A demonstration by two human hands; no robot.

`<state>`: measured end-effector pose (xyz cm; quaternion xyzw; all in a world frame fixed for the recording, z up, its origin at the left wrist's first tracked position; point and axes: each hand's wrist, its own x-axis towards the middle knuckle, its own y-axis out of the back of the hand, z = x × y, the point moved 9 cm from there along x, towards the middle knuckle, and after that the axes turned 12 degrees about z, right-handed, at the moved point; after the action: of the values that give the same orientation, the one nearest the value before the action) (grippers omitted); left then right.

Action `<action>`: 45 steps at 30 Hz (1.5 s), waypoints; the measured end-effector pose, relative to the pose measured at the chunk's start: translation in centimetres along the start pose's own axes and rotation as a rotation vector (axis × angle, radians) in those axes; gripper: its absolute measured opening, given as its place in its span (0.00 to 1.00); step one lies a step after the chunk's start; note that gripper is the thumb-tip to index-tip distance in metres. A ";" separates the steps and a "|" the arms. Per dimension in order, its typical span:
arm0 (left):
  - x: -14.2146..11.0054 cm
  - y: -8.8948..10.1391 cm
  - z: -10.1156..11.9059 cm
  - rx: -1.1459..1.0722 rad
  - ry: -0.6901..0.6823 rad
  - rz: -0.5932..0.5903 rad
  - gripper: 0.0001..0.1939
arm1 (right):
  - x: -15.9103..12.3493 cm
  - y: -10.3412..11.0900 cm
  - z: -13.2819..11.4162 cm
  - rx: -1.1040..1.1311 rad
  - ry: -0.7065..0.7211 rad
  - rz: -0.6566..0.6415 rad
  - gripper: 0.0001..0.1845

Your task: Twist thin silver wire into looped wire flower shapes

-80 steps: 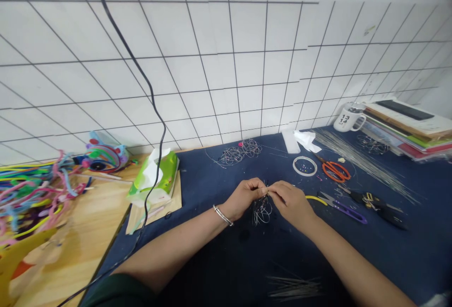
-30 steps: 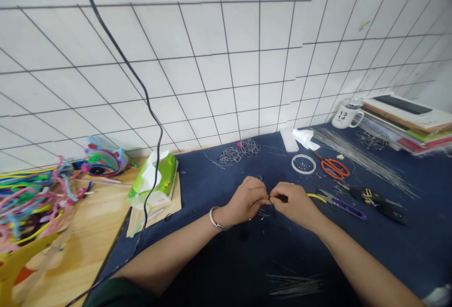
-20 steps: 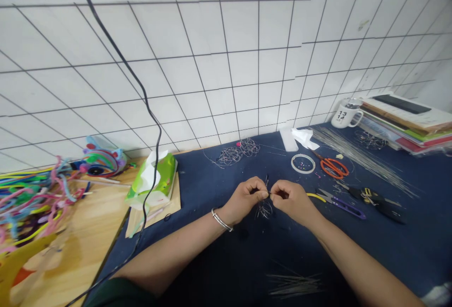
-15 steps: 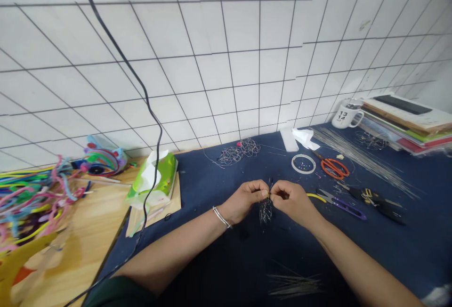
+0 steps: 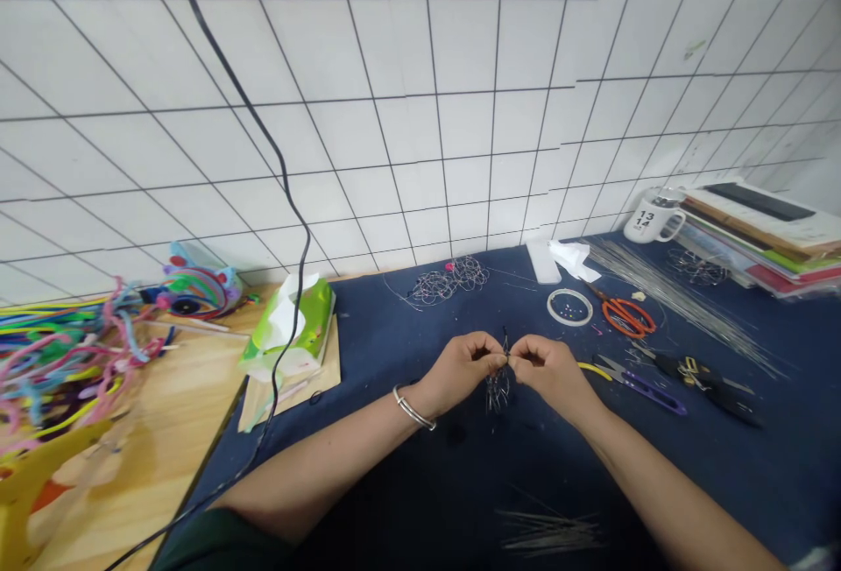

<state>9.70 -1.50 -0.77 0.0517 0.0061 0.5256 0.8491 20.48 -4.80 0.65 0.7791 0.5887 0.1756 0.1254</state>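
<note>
Backdrop: white tiled wall [image 5: 315, 54], below which a dark blue cloth [image 5: 381, 339] is spread; thin pale wire is shown up well against it.
Wire bundle [image 5: 498, 394]: held between the two hands, loops hanging downward, dark ends pointing up; it is gripped at the neck, probably so that the loops are left free. Whether the cloth is touched by them cannot be told.
Left hand [image 5: 462, 371]: thumb and forefinger pinched on the neck, other fingers curled; the bundle is apparently steadied by it.
Right hand [image 5: 548, 371]: fingertips pinched at the same spot, close against the left's; the strand between them is too fine to be made out.
Arms: stretched forward and angled inward, wrists kept low, a bracelet [image 5: 413, 409] worn on the left.
Tools: orange-handled scissors [image 5: 629, 317] and purple-handled snips [image 5: 653, 394] are laid to the right, presumably for easy reach.
Loose wires [image 5: 552, 533]: heaped near the front.
</note>
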 end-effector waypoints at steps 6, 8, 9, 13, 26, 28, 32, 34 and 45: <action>0.2 0.4 0.1 -0.065 0.027 0.028 0.06 | 0.0 0.1 -0.6 -0.020 0.034 0.028 0.04; 0.2 0.5 0.3 -0.065 0.012 0.033 0.06 | 0.0 0.0 -0.7 -0.026 0.047 0.036 0.04; 0.2 0.6 0.5 -0.053 -0.003 0.038 0.06 | 0.0 0.0 -0.7 -0.028 0.050 0.034 0.04; 0.2 0.7 0.9 -0.139 -0.020 0.052 0.07 | -0.2 0.0 -0.9 -0.022 0.043 0.021 0.04; 0.2 0.8 1.5 -0.165 -0.068 0.045 0.09 | -1.1 1.0 -3.6 -0.177 0.375 0.190 0.04; 0.2 0.9 1.3 -0.170 -0.060 0.064 0.10 | -1.7 0.9 -4.4 -0.208 0.528 0.212 0.07; 0.3 0.9 0.9 -0.237 -0.019 0.086 0.11 | -2.5 0.4 -4.9 -0.271 0.689 0.206 0.10; 0.3 0.8 0.6 -0.281 0.011 0.082 0.11 | -2.5 0.2 -4.8 -0.314 0.706 0.194 0.10; -0.1 0.9 0.3 -0.309 0.042 0.130 0.10 | -3.9 -0.5 -5.2 -0.530 0.861 0.255 0.08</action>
<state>8.90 -1.22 -0.37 -0.0900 -0.0602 0.5752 0.8108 16.94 -8.47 4.65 0.6434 0.4226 0.6368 0.0426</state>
